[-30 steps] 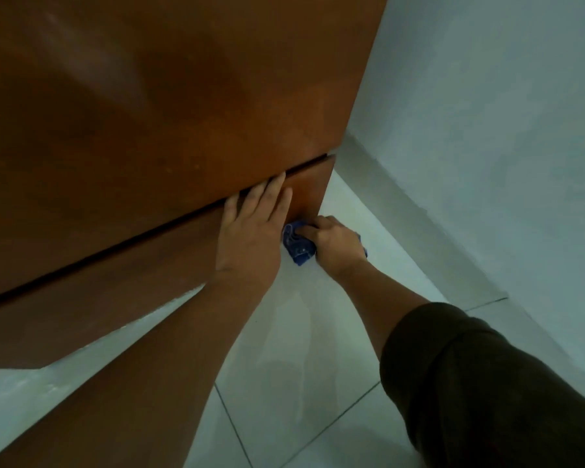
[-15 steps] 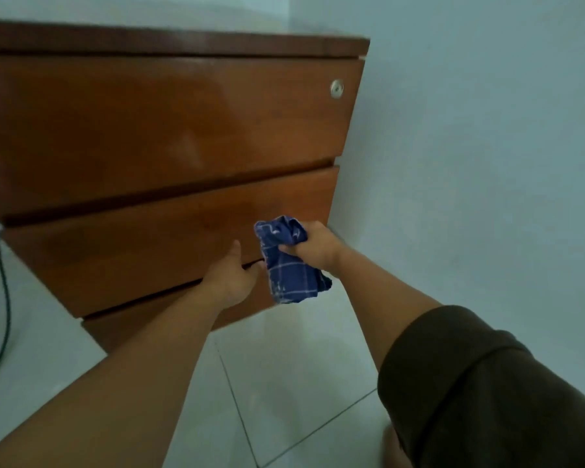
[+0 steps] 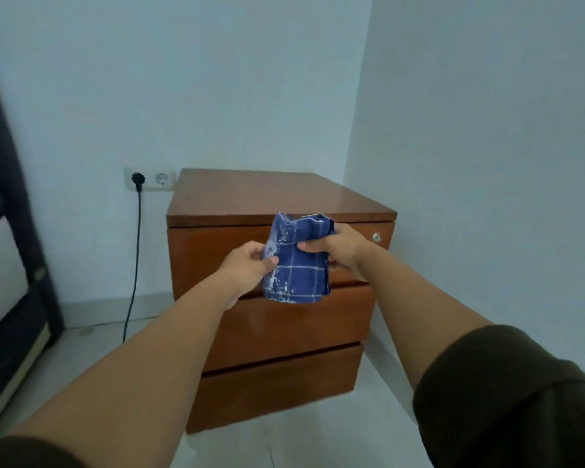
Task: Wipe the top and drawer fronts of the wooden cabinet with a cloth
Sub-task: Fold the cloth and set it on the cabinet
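Note:
A brown wooden cabinet (image 3: pixel 284 329) with three drawer fronts stands in the room's corner, its top bare. In front of its upper drawer I hold a blue checked cloth (image 3: pixel 298 265) with white dusty marks in the air. My left hand (image 3: pixel 250 265) pinches the cloth's left edge. My right hand (image 3: pixel 341 251) grips its upper right part. The cloth hangs folded between both hands and does not touch the cabinet. A small round lock (image 3: pixel 376 236) sits at the top drawer's right end.
A wall socket (image 3: pixel 149 179) with a black cable (image 3: pixel 134 265) plugged in is left of the cabinet. A dark bed frame (image 3: pixel 11 251) stands at the far left. White walls close in behind and on the right. The floor is pale tile (image 3: pixel 237 444).
The view has pulled back and risen from the lowest drawer to the whole cabinet. My right hand lifted the cloth off the bottom drawer, and my left hand left the drawer and took the cloth's edge.

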Demonstrator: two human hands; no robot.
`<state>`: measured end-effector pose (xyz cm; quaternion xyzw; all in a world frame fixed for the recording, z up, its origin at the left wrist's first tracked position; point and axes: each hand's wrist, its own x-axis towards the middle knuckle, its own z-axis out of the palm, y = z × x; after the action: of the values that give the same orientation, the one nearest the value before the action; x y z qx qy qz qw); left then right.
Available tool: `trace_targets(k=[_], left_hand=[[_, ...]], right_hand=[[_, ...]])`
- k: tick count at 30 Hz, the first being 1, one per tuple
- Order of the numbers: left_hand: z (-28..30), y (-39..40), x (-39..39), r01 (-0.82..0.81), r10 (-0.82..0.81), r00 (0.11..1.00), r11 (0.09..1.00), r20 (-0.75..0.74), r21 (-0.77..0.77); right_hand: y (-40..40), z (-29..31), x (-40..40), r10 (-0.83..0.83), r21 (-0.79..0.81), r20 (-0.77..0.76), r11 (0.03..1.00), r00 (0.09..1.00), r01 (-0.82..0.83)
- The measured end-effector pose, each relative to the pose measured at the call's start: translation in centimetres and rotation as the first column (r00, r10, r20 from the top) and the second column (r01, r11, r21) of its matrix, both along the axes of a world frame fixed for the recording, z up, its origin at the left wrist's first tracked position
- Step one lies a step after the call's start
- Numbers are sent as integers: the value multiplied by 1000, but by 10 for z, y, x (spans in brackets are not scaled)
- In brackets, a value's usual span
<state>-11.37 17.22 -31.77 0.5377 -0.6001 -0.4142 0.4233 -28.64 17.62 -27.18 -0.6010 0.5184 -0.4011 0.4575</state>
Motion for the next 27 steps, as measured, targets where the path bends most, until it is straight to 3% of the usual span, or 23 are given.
trace_targets(k=[5, 9, 13, 18, 22, 25, 27], left_hand=[[50, 0, 24, -33, 34, 999, 993, 7, -113], [81, -1, 38, -116, 123, 992, 955, 11, -273], [100, -10, 55, -183, 334, 923, 820, 192, -543], [115, -23, 55, -176, 546, 803, 601, 239, -780], [115, -30, 53, -79, 688, 656, 473, 312, -878], [109, -37, 66, 56, 652, 642, 484, 403, -873], [101, -45, 79, 138, 597, 661, 499, 455, -856]], right_hand=[[5, 56, 18, 58, -48, -31, 997, 998, -59], [6, 89, 25, 10, -56, -69, 998, 998, -14], [3, 101, 32, -34, 214, 93, 977, 995, 13], [-15, 95, 60, -42, 415, 278, 906, 960, -80], [-44, 89, 86, 36, 230, 591, 950, 806, -212], [-56, 93, 92, 54, 129, 714, 970, 698, -207], [-64, 92, 95, 88, 88, 710, 973, 699, -212]])
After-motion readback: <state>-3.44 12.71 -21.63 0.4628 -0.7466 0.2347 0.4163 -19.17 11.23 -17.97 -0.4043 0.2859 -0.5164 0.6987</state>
